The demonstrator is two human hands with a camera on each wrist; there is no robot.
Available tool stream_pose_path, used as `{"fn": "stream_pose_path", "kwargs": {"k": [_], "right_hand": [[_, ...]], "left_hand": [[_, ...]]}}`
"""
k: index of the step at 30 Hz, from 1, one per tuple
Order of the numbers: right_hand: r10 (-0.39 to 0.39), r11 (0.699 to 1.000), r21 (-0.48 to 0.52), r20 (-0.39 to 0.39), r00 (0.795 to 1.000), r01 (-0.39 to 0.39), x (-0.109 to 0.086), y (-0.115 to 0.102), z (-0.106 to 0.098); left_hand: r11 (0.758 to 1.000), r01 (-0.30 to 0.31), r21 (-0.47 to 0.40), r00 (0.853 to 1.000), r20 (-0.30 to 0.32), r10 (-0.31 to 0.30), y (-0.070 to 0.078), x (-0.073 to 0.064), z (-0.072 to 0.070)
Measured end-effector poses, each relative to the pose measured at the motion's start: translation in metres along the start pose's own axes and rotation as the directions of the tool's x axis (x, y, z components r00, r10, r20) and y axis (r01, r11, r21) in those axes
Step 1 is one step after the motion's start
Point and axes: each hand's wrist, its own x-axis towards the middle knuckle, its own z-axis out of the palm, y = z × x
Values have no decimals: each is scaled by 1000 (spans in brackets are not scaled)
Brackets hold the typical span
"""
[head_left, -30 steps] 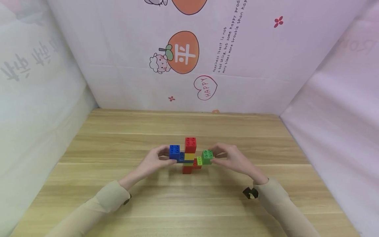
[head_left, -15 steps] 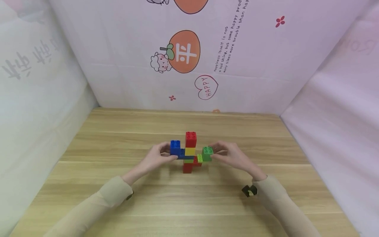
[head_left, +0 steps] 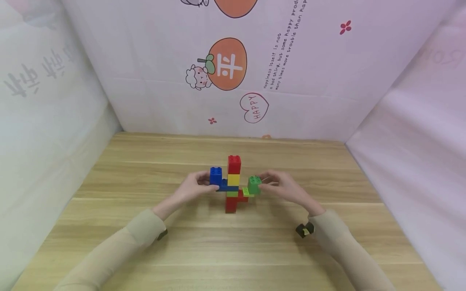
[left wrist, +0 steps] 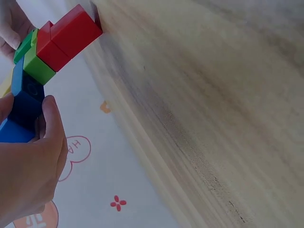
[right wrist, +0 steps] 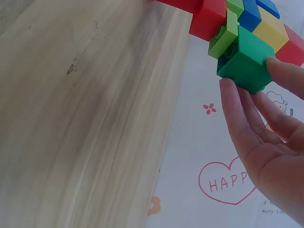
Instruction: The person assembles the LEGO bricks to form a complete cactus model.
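A toy figure of stacked building blocks stands in the middle of the head view. Its column has a red block [head_left: 234, 165] on top, a yellow block [head_left: 234, 180], blue and lime layers, and a red block [head_left: 231, 205] at the bottom, at or close to the tabletop. My left hand [head_left: 191, 188] pinches the blue block [head_left: 215, 176] on the left arm, thumb in front. With thumb and fingertips, my right hand [head_left: 285, 189] holds the green block [right wrist: 249, 59] at the right arm's end. A lime block [right wrist: 225, 38] and a red block [right wrist: 209, 19] link it to the column.
The wooden tabletop [head_left: 233, 246] spreads around the figure. A white printed cloth [head_left: 164, 101] rises behind it, with more white cloth [head_left: 40, 133] at both sides. A dark band [head_left: 305, 230] sits by the right cuff.
The figure's top and both arms have tipped upward in the head view while its base stays nearly in place. Both hands have risen with it, keeping their holds.
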Motion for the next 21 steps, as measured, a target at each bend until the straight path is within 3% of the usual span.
{"fn": "stream_pose_path", "kwargs": {"k": [5, 10, 16, 21], "right_hand": [[21, 1000, 2, 7, 1000, -21, 5, 5, -2], [95, 995, 30, 22, 995, -96, 9, 12, -3], [128, 991, 42, 49, 991, -130, 14, 16, -4], [139, 988, 52, 73, 988, -143, 19, 21, -4]], "left_hand": [[996, 70, -51, 997, 24, -69, -2, 9, -2], [984, 129, -120, 990, 65, -122, -4, 17, -5], [946, 184, -266, 981, 117, -158, -5, 25, -6], [922, 208, -327, 976, 129, -174, -5, 32, -4]]}}
